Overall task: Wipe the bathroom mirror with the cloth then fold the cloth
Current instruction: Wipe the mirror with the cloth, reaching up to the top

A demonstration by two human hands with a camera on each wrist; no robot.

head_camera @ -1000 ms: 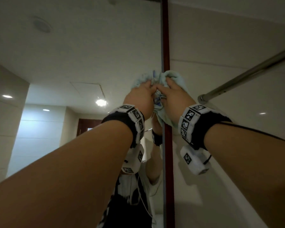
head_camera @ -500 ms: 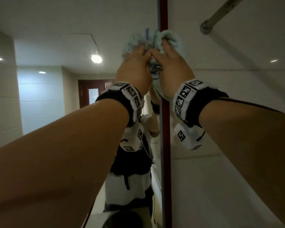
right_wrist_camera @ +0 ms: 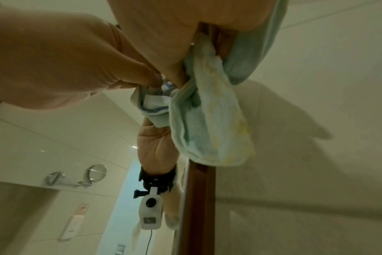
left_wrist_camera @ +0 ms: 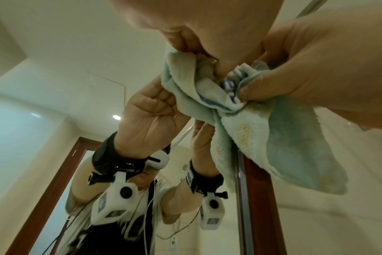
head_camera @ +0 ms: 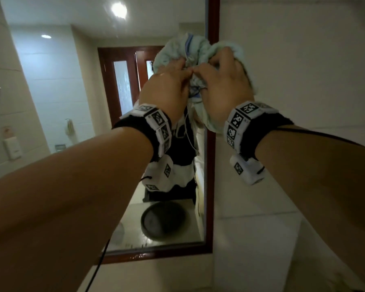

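Note:
A light blue-green cloth (head_camera: 232,49) is bunched against the right edge of the wall mirror (head_camera: 72,102), over its red-brown frame (head_camera: 210,165). My left hand (head_camera: 173,81) and right hand (head_camera: 219,76) grip it side by side, thumbs almost touching. In the left wrist view the cloth (left_wrist_camera: 262,138) hangs in folds below the right hand's pinching fingers (left_wrist_camera: 257,89). In the right wrist view the cloth (right_wrist_camera: 218,120) drapes over the frame (right_wrist_camera: 196,198). The glass under the cloth is hidden.
A white tiled wall (head_camera: 293,81) runs right of the mirror, with a white ledge (head_camera: 251,239) below. The mirror's bottom frame (head_camera: 156,253) is near the lower middle. The glass reflects a dark round basin (head_camera: 163,222), a wooden door and me.
Both hands have slid the cloth down the mirror's right edge. The view has tilted down, so the ceiling rail is gone and the mirror's bottom frame and the reflected basin show.

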